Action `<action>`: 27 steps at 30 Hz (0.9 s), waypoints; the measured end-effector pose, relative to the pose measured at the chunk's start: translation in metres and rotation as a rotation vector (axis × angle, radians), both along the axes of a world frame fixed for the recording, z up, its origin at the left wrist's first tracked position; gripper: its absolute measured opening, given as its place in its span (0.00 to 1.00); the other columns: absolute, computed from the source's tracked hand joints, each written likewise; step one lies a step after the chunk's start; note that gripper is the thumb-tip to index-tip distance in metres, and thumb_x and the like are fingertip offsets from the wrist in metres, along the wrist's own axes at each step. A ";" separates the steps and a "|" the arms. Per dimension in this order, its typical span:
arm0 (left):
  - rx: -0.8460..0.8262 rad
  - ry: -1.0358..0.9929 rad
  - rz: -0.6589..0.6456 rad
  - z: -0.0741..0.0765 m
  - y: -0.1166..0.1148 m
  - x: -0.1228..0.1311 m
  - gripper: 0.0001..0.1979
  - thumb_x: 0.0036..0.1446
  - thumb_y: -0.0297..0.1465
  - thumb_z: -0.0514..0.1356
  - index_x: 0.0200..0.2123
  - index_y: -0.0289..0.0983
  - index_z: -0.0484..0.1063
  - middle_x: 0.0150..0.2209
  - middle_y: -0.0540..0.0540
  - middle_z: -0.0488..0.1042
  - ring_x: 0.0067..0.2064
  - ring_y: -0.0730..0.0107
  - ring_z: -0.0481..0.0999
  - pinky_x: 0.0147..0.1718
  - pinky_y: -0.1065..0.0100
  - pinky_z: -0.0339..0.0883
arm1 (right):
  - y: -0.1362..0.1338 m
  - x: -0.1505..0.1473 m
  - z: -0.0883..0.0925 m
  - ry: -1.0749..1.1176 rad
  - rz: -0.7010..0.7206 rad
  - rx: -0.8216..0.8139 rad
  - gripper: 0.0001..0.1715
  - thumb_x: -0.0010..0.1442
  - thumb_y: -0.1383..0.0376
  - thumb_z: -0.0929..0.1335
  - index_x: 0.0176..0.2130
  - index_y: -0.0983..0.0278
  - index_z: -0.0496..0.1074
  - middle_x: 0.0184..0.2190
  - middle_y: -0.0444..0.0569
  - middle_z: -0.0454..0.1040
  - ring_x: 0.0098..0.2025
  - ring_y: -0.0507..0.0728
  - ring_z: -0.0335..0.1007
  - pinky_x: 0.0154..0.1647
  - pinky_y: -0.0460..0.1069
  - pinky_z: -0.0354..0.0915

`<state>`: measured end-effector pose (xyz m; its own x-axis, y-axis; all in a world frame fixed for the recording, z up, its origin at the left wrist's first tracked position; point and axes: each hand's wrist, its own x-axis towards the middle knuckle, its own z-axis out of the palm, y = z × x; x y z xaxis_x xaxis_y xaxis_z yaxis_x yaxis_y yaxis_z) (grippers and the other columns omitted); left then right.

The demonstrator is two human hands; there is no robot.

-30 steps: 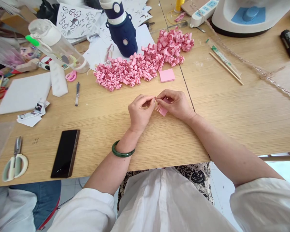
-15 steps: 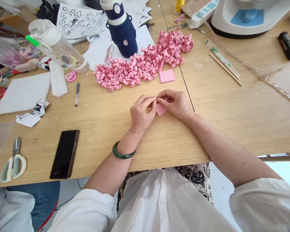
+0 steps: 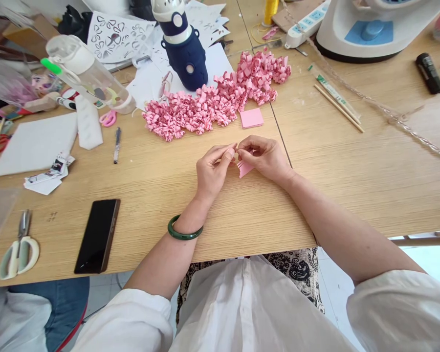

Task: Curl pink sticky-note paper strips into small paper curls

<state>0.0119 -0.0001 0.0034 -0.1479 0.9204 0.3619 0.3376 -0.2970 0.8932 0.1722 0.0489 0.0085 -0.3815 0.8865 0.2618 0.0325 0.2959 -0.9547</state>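
Observation:
Over the middle of the table, my right hand (image 3: pixel 267 155) pinches a small piece of pink paper (image 3: pixel 245 168). Narrow slits cut the paper's lower left edge into strips. My left hand (image 3: pixel 213 168), with a green bangle on its wrist, has thumb and forefinger pressed together just left of the paper. Whatever lies between those left fingertips is too small to make out. Beyond my hands a flat pink paper stack (image 3: pixel 252 118) rests on the table. Behind it stretches a long heap of curled pink paper pieces (image 3: pixel 201 110).
A navy bottle (image 3: pixel 186 58) stands behind the heap. Leftward are a clear bottle (image 3: pixel 95 73), a pen (image 3: pixel 117 145), a phone (image 3: pixel 97 235) and scissors (image 3: pixel 20 249). Rightward lie wooden chopsticks (image 3: pixel 339 108), a twisted cord (image 3: pixel 374 100), a black marker (image 3: pixel 430 73) and a white appliance (image 3: pixel 363 29).
My left fingertips have moved slightly away from my right ones, opening a small gap. The paper in my right hand has tilted and its slit edge shows more. The view has shifted a little.

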 end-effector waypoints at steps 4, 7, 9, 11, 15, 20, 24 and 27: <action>0.070 0.120 0.027 0.002 0.000 -0.001 0.07 0.63 0.37 0.65 0.38 0.42 0.84 0.38 0.47 0.84 0.41 0.68 0.82 0.39 0.68 0.77 | -0.001 0.000 0.001 -0.006 0.019 -0.028 0.07 0.60 0.62 0.71 0.33 0.64 0.75 0.31 0.47 0.80 0.32 0.52 0.72 0.35 0.47 0.69; 0.116 0.187 0.055 0.004 -0.001 -0.002 0.07 0.63 0.34 0.64 0.37 0.41 0.83 0.36 0.48 0.84 0.37 0.70 0.81 0.37 0.69 0.75 | 0.000 0.001 0.002 -0.014 0.034 -0.036 0.07 0.60 0.62 0.70 0.34 0.65 0.77 0.33 0.48 0.81 0.34 0.52 0.74 0.38 0.48 0.69; 0.149 0.247 0.082 0.003 0.000 -0.002 0.07 0.63 0.32 0.64 0.36 0.40 0.83 0.35 0.47 0.83 0.36 0.70 0.81 0.37 0.70 0.74 | 0.001 0.001 0.003 -0.027 0.048 -0.032 0.08 0.60 0.63 0.70 0.34 0.65 0.78 0.33 0.48 0.81 0.35 0.52 0.74 0.39 0.48 0.69; 0.163 0.309 0.100 0.002 0.000 -0.003 0.06 0.62 0.31 0.64 0.35 0.39 0.82 0.33 0.47 0.83 0.35 0.70 0.80 0.37 0.70 0.74 | 0.002 0.001 0.002 -0.057 0.038 -0.020 0.07 0.60 0.63 0.71 0.33 0.65 0.78 0.33 0.48 0.81 0.34 0.53 0.74 0.38 0.48 0.69; 0.151 0.373 0.105 0.000 0.002 -0.003 0.05 0.60 0.29 0.64 0.34 0.39 0.81 0.33 0.48 0.82 0.33 0.71 0.78 0.35 0.70 0.73 | 0.002 0.001 -0.001 -0.114 -0.002 0.022 0.05 0.59 0.65 0.71 0.32 0.64 0.77 0.31 0.46 0.80 0.32 0.52 0.71 0.35 0.48 0.67; 0.158 0.386 0.116 0.000 0.002 -0.001 0.04 0.58 0.26 0.64 0.32 0.38 0.79 0.31 0.49 0.79 0.30 0.74 0.75 0.32 0.71 0.71 | 0.000 0.000 0.000 -0.161 -0.020 0.077 0.06 0.59 0.65 0.70 0.31 0.65 0.75 0.29 0.45 0.78 0.30 0.51 0.68 0.34 0.47 0.65; 0.174 0.408 0.111 -0.002 0.004 0.000 0.05 0.58 0.24 0.62 0.31 0.39 0.75 0.30 0.50 0.77 0.30 0.73 0.73 0.32 0.71 0.68 | -0.001 -0.001 0.002 -0.173 -0.027 0.098 0.07 0.60 0.65 0.70 0.31 0.64 0.74 0.29 0.46 0.77 0.29 0.51 0.68 0.33 0.47 0.64; 0.198 0.432 0.101 -0.005 0.007 0.000 0.07 0.58 0.22 0.60 0.30 0.39 0.72 0.30 0.49 0.75 0.31 0.71 0.73 0.33 0.69 0.67 | -0.002 -0.001 0.001 -0.174 -0.027 0.105 0.07 0.60 0.64 0.70 0.31 0.65 0.74 0.28 0.46 0.77 0.29 0.51 0.67 0.33 0.48 0.64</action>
